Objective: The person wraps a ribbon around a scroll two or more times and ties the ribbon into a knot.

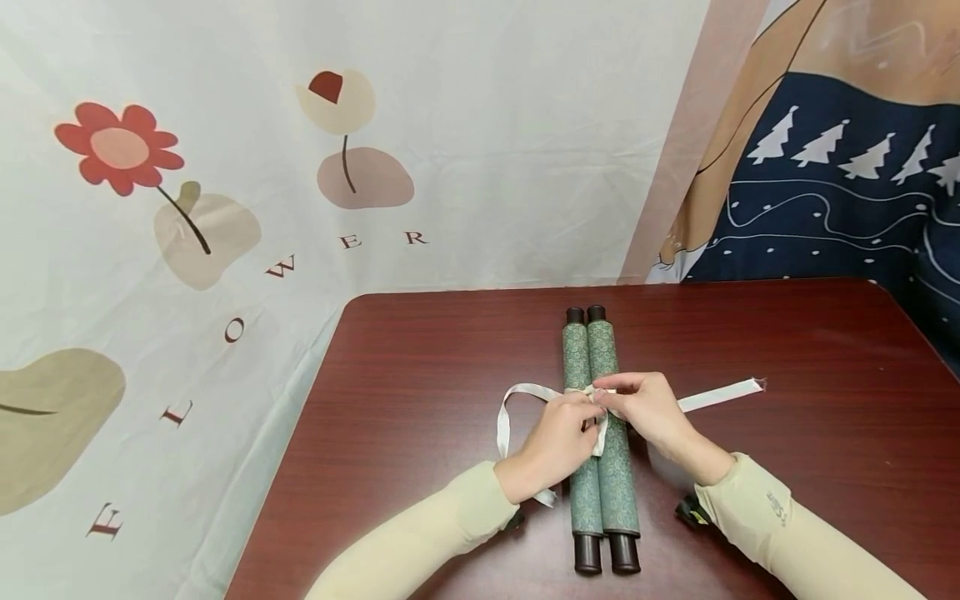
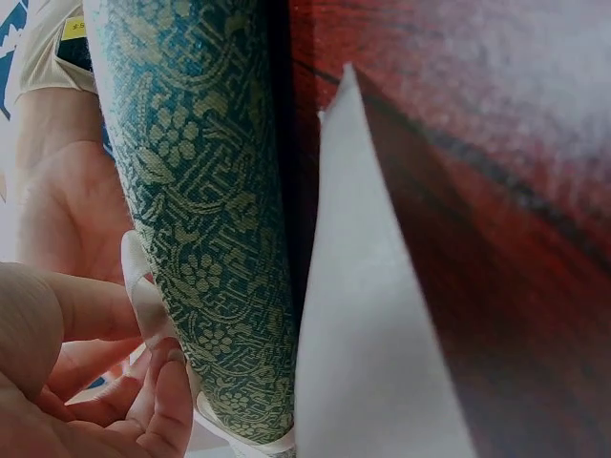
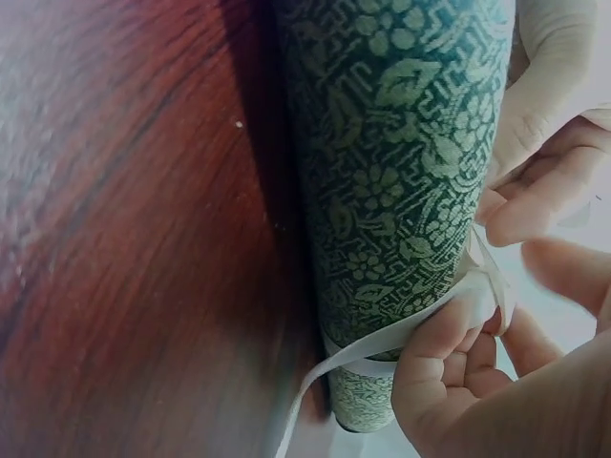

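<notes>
Two green brocade scroll rolls [image 1: 617, 492] with dark end knobs lie side by side on the table; I cannot tell whether they are joined. A white ribbon [image 1: 720, 395] goes round their middle, one end stretching right, the other looping left. Over the rolls, my left hand [image 1: 562, 437] pinches the ribbon between thumb and fingers. Facing it, my right hand [image 1: 651, 408] pinches the ribbon near the same spot. The right wrist view has the right hand's fingers [image 3: 434, 358] on the ribbon [image 3: 382, 342] against the brocade. Fingers partly hide the crossing of the ribbon.
The reddish-brown table [image 1: 420, 375] extends to both sides of the rolls. Behind it hangs a pale cloth [image 1: 487, 167] printed with flowers and letters, and a dark blue cloth [image 1: 825, 208] with white trees is at the right. Dark wrist devices [image 1: 692, 511] show below the sleeves.
</notes>
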Motion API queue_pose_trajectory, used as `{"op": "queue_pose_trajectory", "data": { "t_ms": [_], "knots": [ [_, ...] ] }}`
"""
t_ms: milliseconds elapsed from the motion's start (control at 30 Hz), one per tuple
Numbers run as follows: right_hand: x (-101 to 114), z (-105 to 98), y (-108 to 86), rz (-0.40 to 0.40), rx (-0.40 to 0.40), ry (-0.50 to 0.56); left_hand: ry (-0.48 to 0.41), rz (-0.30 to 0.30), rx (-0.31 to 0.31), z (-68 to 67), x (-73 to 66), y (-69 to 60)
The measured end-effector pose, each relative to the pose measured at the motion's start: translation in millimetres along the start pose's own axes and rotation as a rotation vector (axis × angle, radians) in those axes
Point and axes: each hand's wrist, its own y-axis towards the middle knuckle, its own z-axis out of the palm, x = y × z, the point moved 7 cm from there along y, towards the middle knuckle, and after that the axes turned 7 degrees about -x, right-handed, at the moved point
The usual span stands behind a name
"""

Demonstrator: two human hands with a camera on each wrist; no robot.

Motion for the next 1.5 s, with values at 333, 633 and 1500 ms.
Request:
{"op": "queue_pose_trajectory", "data": {
  "t_ms": [333, 633, 1500],
  "knots": [
    [-3, -4, 0.3, -0.049, -0.068, -0.016, -0.034, -0.151, -0.046, -4.1, 11.2, -8.4],
    [0, -15, 0.5, -0.063, -0.125, 0.031, -0.009, -0.255, 0.018, -5.9, 26.7, -8.3],
    [0, -12, -1.3, 0.011, -0.088, 0.149, 0.088, -0.277, 0.055, 9.3, 8.2, 7.2]
  ]
}}
